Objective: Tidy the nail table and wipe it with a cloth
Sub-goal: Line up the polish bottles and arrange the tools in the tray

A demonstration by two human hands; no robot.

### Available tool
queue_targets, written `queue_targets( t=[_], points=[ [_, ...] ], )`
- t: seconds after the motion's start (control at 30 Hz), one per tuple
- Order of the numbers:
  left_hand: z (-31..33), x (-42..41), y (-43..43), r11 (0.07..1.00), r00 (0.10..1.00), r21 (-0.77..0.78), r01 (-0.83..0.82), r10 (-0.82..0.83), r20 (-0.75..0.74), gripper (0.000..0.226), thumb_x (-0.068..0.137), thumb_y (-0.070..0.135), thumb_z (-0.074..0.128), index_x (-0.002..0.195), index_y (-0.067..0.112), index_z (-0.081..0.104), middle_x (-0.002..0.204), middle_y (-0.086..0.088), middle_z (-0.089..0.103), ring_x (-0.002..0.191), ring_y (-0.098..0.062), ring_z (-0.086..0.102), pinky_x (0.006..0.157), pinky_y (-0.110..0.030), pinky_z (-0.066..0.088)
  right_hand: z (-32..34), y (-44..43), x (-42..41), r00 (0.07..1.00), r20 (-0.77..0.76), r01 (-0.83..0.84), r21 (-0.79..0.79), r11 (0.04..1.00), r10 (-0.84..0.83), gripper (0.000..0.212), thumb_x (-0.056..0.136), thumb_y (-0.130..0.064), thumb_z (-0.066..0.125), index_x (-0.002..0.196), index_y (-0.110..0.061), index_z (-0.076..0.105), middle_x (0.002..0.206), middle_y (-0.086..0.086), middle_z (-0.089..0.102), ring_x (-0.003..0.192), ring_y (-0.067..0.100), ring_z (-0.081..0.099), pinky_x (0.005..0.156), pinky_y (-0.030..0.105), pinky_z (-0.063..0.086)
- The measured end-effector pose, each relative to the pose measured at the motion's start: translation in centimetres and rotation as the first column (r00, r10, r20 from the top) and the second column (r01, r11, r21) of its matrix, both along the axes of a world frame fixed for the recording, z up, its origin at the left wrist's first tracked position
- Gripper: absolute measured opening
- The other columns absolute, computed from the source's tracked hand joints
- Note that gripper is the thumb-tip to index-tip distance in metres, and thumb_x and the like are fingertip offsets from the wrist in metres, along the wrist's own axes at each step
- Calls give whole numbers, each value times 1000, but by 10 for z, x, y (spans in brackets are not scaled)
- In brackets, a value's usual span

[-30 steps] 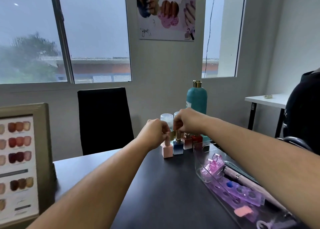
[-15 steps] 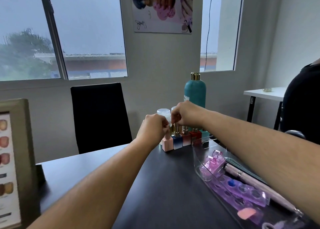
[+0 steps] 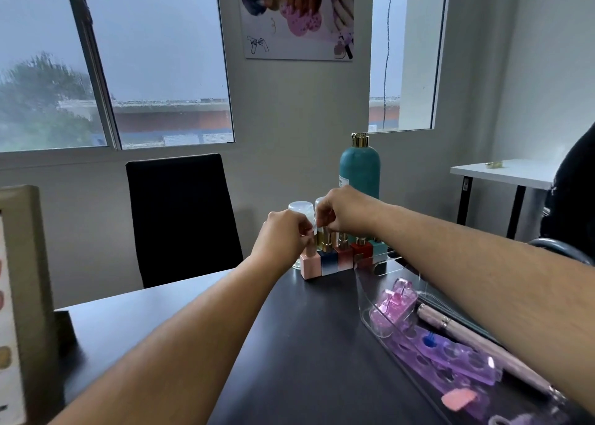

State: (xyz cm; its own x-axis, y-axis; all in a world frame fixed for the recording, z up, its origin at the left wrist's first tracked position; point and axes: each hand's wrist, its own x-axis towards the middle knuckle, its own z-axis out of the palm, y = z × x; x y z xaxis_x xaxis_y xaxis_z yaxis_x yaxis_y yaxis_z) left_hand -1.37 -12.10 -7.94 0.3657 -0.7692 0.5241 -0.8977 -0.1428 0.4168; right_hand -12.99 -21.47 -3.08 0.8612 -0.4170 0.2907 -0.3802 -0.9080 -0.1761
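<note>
Both arms reach out over the dark matte surface (image 3: pixel 309 354). Close on the right, a clear plastic tray (image 3: pixel 367 299) holds purple toe separators (image 3: pixel 450 357) and a pale pink pen-shaped tool (image 3: pixel 476 344). Further out, a row of square nail polish bottles (image 3: pixel 335 260) stands upright at the far edge, pink, blue, rose, red, teal, touching side by side. Left hand (image 3: pixel 283 241) curled round the pink bottle's cap; right hand (image 3: pixel 344 212) pinched closed over the next caps. Behind them, a tall teal bottle (image 3: pixel 360 173), a black chair (image 3: pixel 180 215), grey windows.
</note>
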Motion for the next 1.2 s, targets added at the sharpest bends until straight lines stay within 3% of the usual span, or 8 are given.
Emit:
queue_targets(
  t=[0.2,0.37,0.53,0.7,0.83,0.97,1.2],
  points=[
    [0,1,-2,1000,1000,0,1,-1,6,12,78,12,64,85,16,73,83,-2,72,76,-18,66,77,-32,55,0,0,0,1000,1,-6,-6,1000,6,16,81,2,66,89,-10,72,94,3,70,86,16,66,83,28,54],
    [4,2,4,999,1000,-27,-19,19,10,27,77,20,70,104,19,67,87,0,70,78,-17,65,80,-28,53,5,2,-7,1000,-2,-4,-18,1000,3,17,82,-7,69,98,-12,70,93,-1,64,86,11,61,82,25,53],
    [26,-4,29,999,996,-44,-26,29,78,21,76,24,72,96,20,67,84,3,67,79,-15,65,81,-29,53,22,15,-31,1000,29,-2,16,1000,1,19,81,-10,71,100,-13,70,94,-3,68,88,9,63,82,21,52],
    [49,-30,66,997,995,-70,9,-2,101,11,75,28,71,86,25,69,75,13,60,75,-8,63,78,-25,51,41,43,-72,996,89,-4,8,1000,3,16,81,-14,71,97,-17,71,86,-11,64,77,-5,58,65,6,41],
    [51,-64,89,996,996,-69,50,-44,82,5,74,28,69,79,28,68,75,12,63,76,-8,62,73,-23,47,44,62,-113,993,110,37,34,999,-40,13,80,-17,73,89,-25,71,79,-18,63,73,-8,57,62,7,38],
    [42,-97,93,994,992,31,109,-111,67,5,74,25,70,79,23,69,80,4,67,75,-13,62,72,-28,51,30,69,-151,991,77,101,73,992,-107,10,79,-18,74,88,-23,73,77,-16,64,72,-7,58,63,6,40],
    [26,-131,61,956,981,256,146,-173,86,26,77,32,72,95,13,69,95,-1,69,82,-14,58,78,-26,48,-6,51,-181,958,-96,279,111,954,-269,12,78,-24,75,87,-17,76,80,-7,68,66,-7,55,58,8,39]
  ],
)
